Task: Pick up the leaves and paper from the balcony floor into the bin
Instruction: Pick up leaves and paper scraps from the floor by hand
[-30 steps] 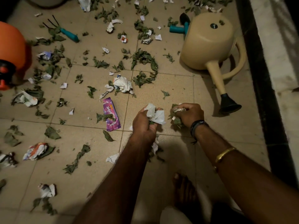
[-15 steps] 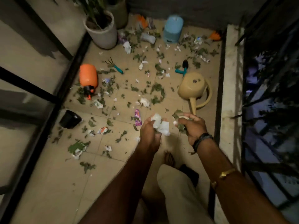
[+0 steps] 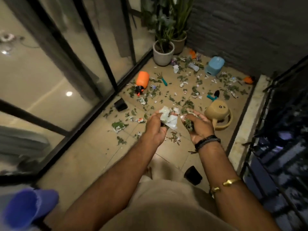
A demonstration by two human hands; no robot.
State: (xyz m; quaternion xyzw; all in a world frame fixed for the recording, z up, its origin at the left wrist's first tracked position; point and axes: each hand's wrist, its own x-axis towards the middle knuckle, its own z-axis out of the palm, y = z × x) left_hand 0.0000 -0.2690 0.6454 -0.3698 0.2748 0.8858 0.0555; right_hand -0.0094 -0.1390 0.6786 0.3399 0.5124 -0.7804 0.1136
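Standing on the balcony floor (image 3: 93, 157), looking down at both hands held up near each other at about the same height. Can't tell whether they touch.

Gripping a crumpled wad of white paper (image 3: 170, 120) in the left hand (image 3: 155, 130), fingers curled round it. Clutching a bunch of green leaves (image 3: 189, 125) in the right hand (image 3: 200, 129), palm turned up-ish, fingers curled, with a scrap of paper mixed in. Wearing dark bands and a gold bangle on that arm.

Plenty of mess down there: loose leaves (image 3: 119, 125) and torn paper scraps (image 3: 183, 84) scattered over the tiles, mostly toward the far end.

Also lying around:
- a beige watering can (image 3: 218, 114) just past the right hand
- an orange sprayer (image 3: 142, 80) tipped over near the glass door (image 3: 66, 72)
- a teal hand rake (image 3: 164, 81) beside it
- a blue stool (image 3: 214, 65) by the far wall
- a white plant pot (image 3: 163, 55) in the far corner
- a small black pot (image 3: 120, 105) by the door track

Can just make out a blurry blue container (image 3: 25, 209) at the bottom left edge, well apart from both hands.
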